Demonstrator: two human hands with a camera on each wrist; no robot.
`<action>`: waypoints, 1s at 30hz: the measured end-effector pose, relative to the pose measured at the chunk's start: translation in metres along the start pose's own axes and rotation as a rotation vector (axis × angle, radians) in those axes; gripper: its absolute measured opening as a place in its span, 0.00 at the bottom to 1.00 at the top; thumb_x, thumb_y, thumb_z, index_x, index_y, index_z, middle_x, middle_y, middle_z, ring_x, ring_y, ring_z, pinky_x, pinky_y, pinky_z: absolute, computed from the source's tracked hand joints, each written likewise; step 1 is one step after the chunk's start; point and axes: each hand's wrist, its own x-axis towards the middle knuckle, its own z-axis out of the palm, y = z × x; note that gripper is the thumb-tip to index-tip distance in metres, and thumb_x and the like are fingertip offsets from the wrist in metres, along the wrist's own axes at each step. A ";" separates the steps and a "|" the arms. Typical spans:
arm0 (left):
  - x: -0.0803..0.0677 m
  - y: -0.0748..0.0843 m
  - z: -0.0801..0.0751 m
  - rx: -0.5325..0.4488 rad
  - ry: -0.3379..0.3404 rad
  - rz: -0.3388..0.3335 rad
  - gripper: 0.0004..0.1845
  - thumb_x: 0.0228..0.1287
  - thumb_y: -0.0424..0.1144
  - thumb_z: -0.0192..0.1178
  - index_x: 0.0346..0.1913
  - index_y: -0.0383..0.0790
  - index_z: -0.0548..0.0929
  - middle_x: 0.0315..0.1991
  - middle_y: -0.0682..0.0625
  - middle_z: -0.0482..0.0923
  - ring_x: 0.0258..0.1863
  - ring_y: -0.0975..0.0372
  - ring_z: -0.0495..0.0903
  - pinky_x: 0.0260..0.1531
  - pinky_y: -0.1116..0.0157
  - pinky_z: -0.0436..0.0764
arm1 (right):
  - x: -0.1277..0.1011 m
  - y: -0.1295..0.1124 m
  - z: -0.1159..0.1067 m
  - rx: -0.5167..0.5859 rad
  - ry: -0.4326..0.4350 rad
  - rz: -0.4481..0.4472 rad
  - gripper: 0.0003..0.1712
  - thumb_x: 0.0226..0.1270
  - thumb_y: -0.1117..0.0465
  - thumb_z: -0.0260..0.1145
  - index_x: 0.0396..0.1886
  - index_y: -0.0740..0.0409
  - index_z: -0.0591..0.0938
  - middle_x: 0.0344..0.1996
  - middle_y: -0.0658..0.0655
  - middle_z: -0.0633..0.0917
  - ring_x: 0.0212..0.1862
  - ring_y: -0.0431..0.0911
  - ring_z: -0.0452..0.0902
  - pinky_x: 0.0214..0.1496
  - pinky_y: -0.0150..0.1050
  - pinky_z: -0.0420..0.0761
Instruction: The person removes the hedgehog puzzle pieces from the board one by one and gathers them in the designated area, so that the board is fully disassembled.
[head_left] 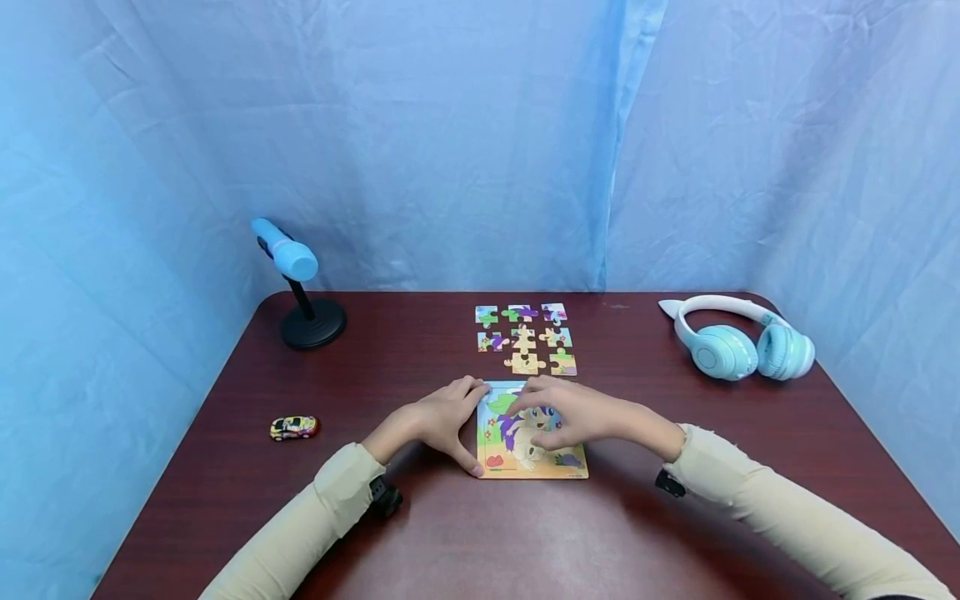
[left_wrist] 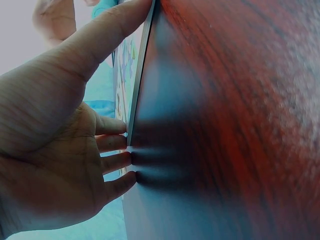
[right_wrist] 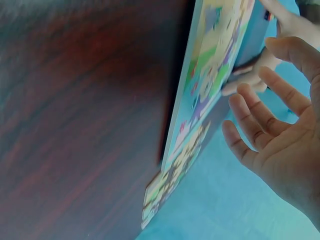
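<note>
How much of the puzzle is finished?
Hard to say: the puzzle board shows a picture, but both hands hide its middle. The left hand steadies its left edge; the right hand hovers over it, holding nothing. Eight loose pieces lie in rows behind, apparently left to place.

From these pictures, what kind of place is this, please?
Probably a staged recording booth rather than a home: blue cloth hangs on all sides of a dark red table, with a puzzle board, headphones and a toy car laid out.
</note>
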 end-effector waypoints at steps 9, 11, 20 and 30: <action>0.000 -0.001 0.001 0.002 0.007 0.014 0.68 0.44 0.66 0.78 0.80 0.34 0.53 0.73 0.41 0.58 0.72 0.51 0.62 0.73 0.53 0.66 | 0.008 -0.012 0.018 -0.042 -0.032 -0.016 0.23 0.61 0.57 0.74 0.57 0.49 0.85 0.50 0.49 0.82 0.51 0.42 0.74 0.54 0.37 0.79; 0.000 -0.001 0.001 -0.002 0.008 0.014 0.68 0.44 0.67 0.78 0.80 0.35 0.53 0.73 0.42 0.58 0.73 0.51 0.62 0.73 0.53 0.66 | 0.009 -0.012 0.023 -0.061 -0.029 -0.010 0.22 0.60 0.57 0.74 0.56 0.48 0.86 0.49 0.48 0.82 0.49 0.41 0.74 0.52 0.36 0.79; 0.000 -0.002 0.001 -0.003 0.012 0.025 0.69 0.43 0.68 0.78 0.80 0.35 0.53 0.74 0.41 0.58 0.74 0.51 0.62 0.73 0.53 0.65 | 0.014 -0.017 0.031 -0.127 -0.004 -0.049 0.23 0.57 0.56 0.76 0.54 0.49 0.87 0.44 0.49 0.83 0.42 0.39 0.73 0.45 0.30 0.76; 0.000 -0.003 0.002 -0.008 0.014 0.029 0.68 0.43 0.67 0.78 0.80 0.34 0.54 0.73 0.42 0.59 0.73 0.51 0.62 0.73 0.53 0.66 | 0.017 -0.019 0.035 -0.118 -0.011 -0.039 0.24 0.54 0.57 0.78 0.53 0.49 0.86 0.41 0.50 0.81 0.39 0.41 0.73 0.42 0.30 0.75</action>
